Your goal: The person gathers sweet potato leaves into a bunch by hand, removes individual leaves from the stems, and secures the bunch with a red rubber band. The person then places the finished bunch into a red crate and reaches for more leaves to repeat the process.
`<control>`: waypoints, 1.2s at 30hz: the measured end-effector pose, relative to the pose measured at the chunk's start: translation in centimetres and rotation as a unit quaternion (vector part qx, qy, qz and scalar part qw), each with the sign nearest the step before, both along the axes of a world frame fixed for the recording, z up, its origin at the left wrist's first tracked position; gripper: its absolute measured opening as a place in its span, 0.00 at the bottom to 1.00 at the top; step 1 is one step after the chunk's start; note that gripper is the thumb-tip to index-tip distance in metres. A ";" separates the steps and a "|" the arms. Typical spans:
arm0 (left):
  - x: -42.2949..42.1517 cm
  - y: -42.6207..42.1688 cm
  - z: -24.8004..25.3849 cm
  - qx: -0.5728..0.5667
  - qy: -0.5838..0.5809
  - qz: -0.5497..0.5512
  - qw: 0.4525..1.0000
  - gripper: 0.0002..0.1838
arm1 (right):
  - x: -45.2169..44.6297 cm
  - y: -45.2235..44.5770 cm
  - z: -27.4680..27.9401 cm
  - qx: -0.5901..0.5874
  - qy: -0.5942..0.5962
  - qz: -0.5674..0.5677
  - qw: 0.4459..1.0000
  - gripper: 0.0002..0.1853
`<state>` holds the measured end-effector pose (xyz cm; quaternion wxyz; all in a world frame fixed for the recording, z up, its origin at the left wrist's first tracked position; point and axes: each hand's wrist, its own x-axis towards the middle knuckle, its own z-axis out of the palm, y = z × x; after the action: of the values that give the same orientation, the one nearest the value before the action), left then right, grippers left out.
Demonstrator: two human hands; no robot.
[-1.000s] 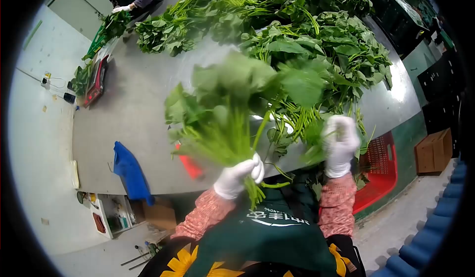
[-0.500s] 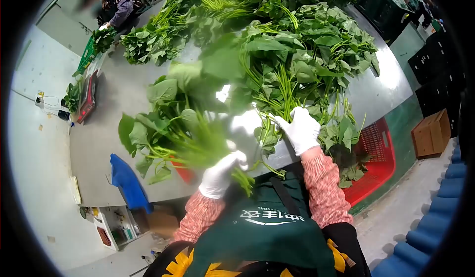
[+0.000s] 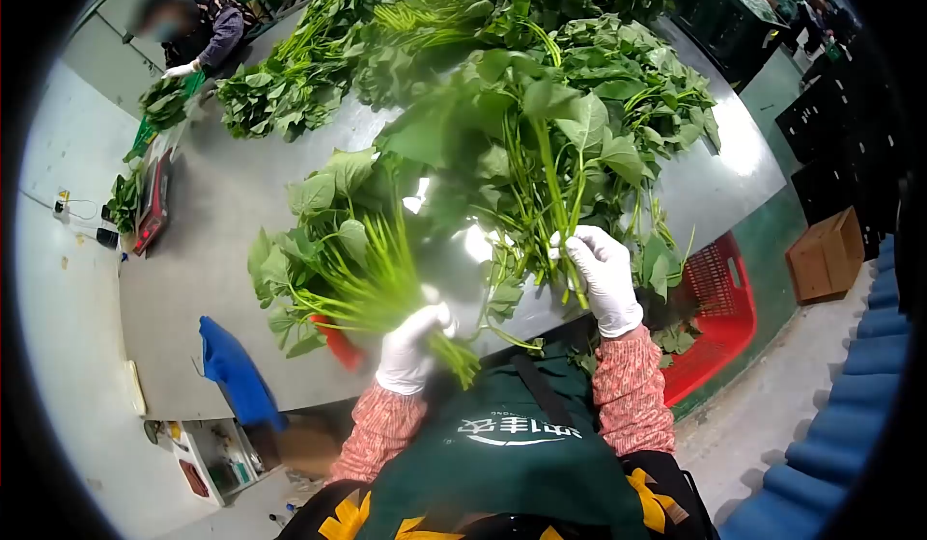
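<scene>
My left hand (image 3: 410, 349), in a white glove, is closed round the stems of a thick bunch of leafy greens (image 3: 372, 270). The leaves fan out up and to the left, and the cut ends poke out below the fist. In my right hand (image 3: 601, 275), gloved too, a few leafy stems (image 3: 552, 168) are pinched near their lower ends, their leaves pointing away from me. Behind that hand lies a large heap of the same greens (image 3: 628, 82) on the metal table. Part of the view is smeared, so some leaves between the hands are unclear.
Under the table's right edge stands a red crate (image 3: 724, 318) with loose leaves. A blue cloth (image 3: 237, 371) hangs at the near left edge of the metal table (image 3: 203, 279). A red scale (image 3: 153, 207) is at far left, near a person (image 3: 208, 33) handling greens. A cardboard box (image 3: 826, 255) sits right.
My right hand has lifted a few stems off the heap and now holds them raised. My left hand keeps its bunch. The view has shifted slightly; the other person's greens have moved left.
</scene>
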<state>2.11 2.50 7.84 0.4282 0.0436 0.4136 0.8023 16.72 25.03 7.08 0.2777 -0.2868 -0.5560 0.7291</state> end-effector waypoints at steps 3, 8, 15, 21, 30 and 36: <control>-0.4 -0.3 -0.1 -0.001 0.011 0.004 1.000 0.11 | -0.5 0.1 -0.5 0.049 -0.062 -0.025 0.997 0.10; -0.9 -0.8 -0.5 0.010 -0.008 0.027 1.000 0.10 | 0.2 0.5 -0.7 -0.025 -0.035 -0.016 0.999 0.13; -0.9 -0.8 -0.7 -0.045 -0.006 0.019 0.999 0.10 | 3.6 1.1 -1.1 -0.019 -0.064 -0.103 0.992 0.17; -0.8 -0.6 -1.5 0.011 -0.058 -0.002 0.998 0.12 | 5.1 0.3 0.6 -0.065 -0.117 0.013 0.991 0.14; -0.4 -1.3 -1.1 0.051 -0.026 0.019 0.998 0.11 | 3.9 -1.4 2.3 -0.041 -0.105 0.018 0.993 0.12; -0.3 -1.1 -0.5 0.044 -0.015 0.012 0.999 0.11 | 5.5 -0.7 8.6 -0.032 -0.061 -0.049 0.996 0.12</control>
<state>1.79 1.41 7.31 0.4224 0.0452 0.3721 0.8252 22.18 24.37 15.64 0.2693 -0.3668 -0.5334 0.7130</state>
